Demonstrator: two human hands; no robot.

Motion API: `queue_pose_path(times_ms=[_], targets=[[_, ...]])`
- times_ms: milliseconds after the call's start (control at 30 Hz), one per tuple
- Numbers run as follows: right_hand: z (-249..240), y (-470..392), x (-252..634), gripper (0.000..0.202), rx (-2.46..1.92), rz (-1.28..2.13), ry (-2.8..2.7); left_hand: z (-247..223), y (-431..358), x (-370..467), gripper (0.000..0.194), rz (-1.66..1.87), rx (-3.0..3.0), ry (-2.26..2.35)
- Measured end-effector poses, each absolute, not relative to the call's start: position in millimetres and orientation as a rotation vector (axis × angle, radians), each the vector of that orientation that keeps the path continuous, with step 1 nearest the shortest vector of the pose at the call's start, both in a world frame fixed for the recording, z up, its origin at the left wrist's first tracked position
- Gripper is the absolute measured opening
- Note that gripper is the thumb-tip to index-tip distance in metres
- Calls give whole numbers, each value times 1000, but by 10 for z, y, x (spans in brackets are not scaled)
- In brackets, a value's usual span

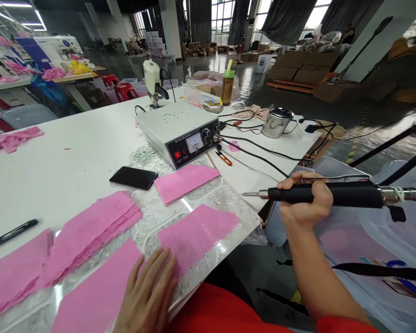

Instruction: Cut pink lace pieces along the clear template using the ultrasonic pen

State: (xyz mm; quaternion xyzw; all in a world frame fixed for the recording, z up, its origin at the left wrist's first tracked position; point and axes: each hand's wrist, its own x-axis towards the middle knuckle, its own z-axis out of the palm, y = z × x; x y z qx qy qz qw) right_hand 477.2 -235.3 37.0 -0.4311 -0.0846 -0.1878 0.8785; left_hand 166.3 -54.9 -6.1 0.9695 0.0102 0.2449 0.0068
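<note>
My right hand (308,199) is wrapped around a black ultrasonic cutter handpiece (350,193), held level off the table's right edge. Its thin metal tip points left, just past a cut pink fabric piece (204,226). My left hand (149,289) lies flat with fingers stretched, resting between that piece and a larger pink fabric panel (97,286). Beneath the fabric is a scratched clear board (222,192). Another pink fabric piece (187,181) lies farther back. To the left are layered stacks of pink fabric (97,229).
A white control box (180,129) with dial and cables stands behind the fabric. Near it lie a phone (133,177), orange thread snips (224,158) and tangled thread (145,156). A lidded glass mug (278,122) sits back right. Clear plastic bins (384,240) stand beside the table.
</note>
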Motion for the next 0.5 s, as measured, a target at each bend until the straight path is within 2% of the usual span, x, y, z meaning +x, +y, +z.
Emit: queue_pose_path(times_ms=[67, 167, 267, 400, 500], targets=[[339, -2307, 4898, 16, -906, -475, -118, 62, -611, 1811, 47, 734, 3016, -51], [240, -2273, 5026, 13, -913, -474, -75, 269, -717, 2226, 47, 493, 2980, -180], [114, -2358, 5056, 9, -970, -411, -57, 401, -821, 2777, 42, -25, 2885, -183], [32, -2541, 4998, 10, -1133, -258, -90, 358, -926, 3400, 26, -168, 2810, -172], [5, -2651, 4907, 14, -1298, -199, -43, 250, -974, 3632, 22, -255, 2753, -130]])
